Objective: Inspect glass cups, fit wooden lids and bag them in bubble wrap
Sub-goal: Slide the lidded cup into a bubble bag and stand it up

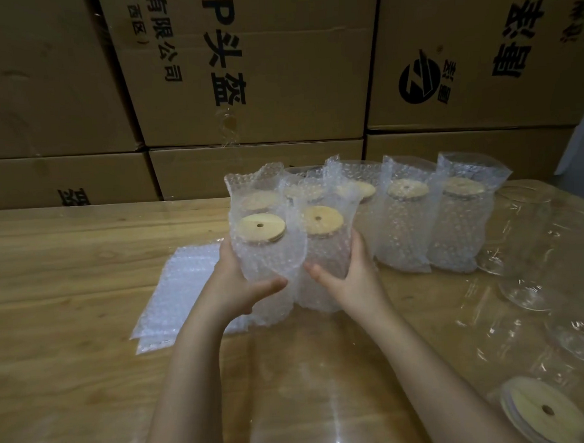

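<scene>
Glass cups, two of them, each capped with a wooden lid and slipped into a bubble-wrap bag, sit side by side and touching at the middle of the table. The left hand wraps the outer wall of the left bagged cup, thumb across the front. The right hand wraps the right bagged cup the same way, so the pair is squeezed together between the palms. Whether their bases rest on the wood or hang just above it, I cannot tell. Bag mouths stand open above the left lid and the right lid. Each bundle is probably fairly heavy and rigid inside a soft, slippery skin, and the glass could slide within the film. A hold low on the body, well under the lid, looks safer than pinching the loose top. More bagged cups stand in a row just behind, flat bubble bags lie to the left, and bare glasses and spare lids wait to the right. Cardboard cartons are stacked beyond.
</scene>
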{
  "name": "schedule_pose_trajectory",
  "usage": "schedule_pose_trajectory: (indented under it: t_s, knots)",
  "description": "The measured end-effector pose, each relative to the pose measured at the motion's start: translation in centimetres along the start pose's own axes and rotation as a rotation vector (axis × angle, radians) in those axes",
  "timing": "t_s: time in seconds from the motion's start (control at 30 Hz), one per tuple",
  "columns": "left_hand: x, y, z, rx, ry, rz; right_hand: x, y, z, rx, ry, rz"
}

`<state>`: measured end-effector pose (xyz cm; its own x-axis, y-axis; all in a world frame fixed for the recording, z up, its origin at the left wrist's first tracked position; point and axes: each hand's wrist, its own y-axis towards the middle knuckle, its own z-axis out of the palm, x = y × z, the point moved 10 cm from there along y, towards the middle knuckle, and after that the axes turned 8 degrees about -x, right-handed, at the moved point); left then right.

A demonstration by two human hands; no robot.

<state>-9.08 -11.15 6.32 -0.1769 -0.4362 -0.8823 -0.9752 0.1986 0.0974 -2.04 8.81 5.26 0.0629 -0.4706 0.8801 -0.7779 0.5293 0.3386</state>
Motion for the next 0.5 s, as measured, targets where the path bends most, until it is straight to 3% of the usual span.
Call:
schedule_pose_trajectory:
  t_s: [0.17, 0.3, 0.5]
  knots:
    - [0.8, -0.1, 0.6, 0.013, -0.272, -0.121, -2.2, -2.5, 0.7, -0.095, -0.013, -0.001]
    - [0.5, -0.1, 0.4, 0.009, -0.329, -0.118, -2.4, -2.5, 0.7, -0.119, -0.075, -0.046]
    - [0.2, -0.2, 0.2, 0.020, -0.362, -0.114, -3.2, -2.5, 0.3, -0.139, 0.033, 0.012]
